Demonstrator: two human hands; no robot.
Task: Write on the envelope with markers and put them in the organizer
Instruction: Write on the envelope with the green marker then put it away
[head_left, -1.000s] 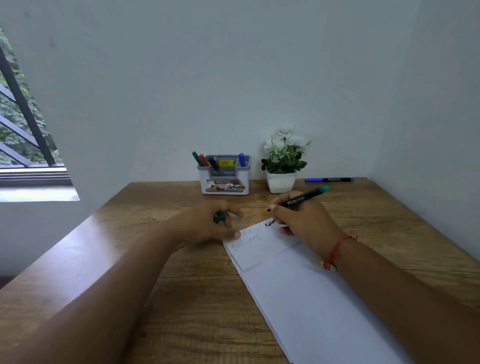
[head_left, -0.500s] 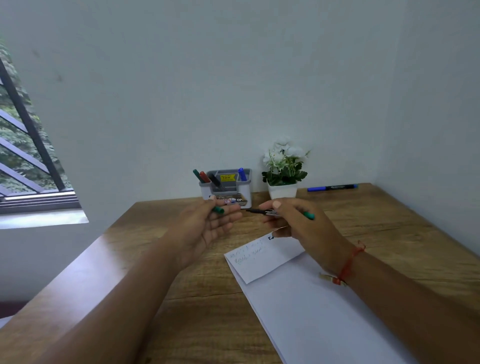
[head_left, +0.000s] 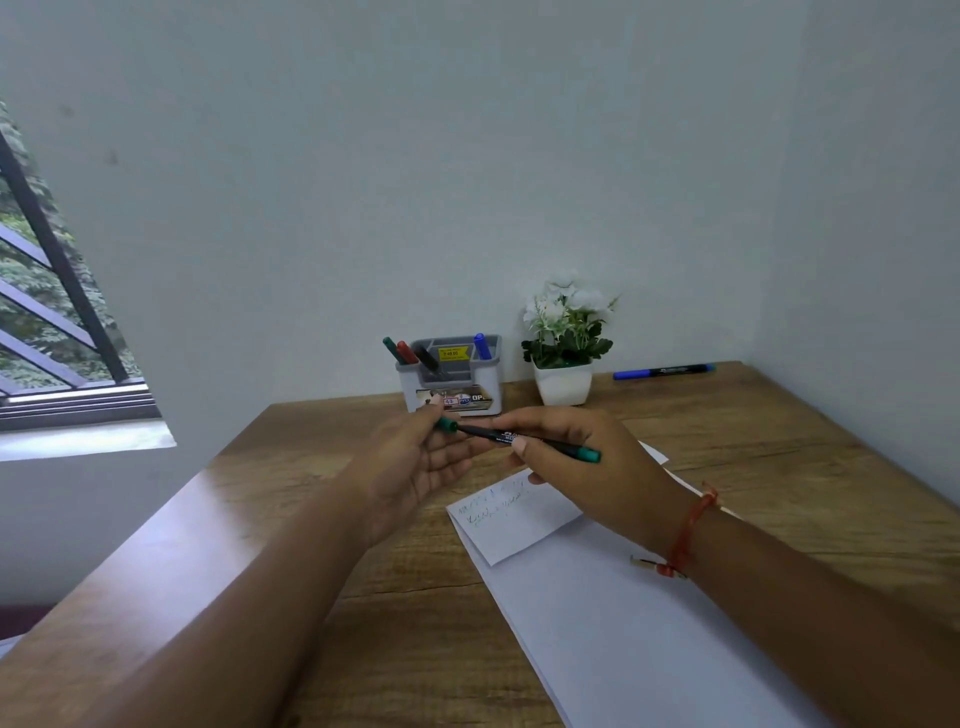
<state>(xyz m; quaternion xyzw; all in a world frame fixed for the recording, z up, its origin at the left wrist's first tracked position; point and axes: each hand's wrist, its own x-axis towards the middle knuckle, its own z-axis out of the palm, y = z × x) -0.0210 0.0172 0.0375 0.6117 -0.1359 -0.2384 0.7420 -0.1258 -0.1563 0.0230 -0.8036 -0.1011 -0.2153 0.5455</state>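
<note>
A: Currently, the right hand (head_left: 582, 457) is gripping the green marker (head_left: 524, 441) by its barrel, above the envelope (head_left: 514, 519) lying on the worktop (head_left: 363, 597). The left hand (head_left: 415, 462) is pinching the green cap (head_left: 447, 425) between fingertips, half open otherwise, and is meeting the marker's tip.

B: What is risking failure here?

A: A misaligned cap is likely leaving the tip exposed, so ink could be marking fingers or paper. Also, the organizer (head_left: 452, 379) at the far edge is already holding several markers; a careless insertion could be tipping it or missing a free slot.
</note>
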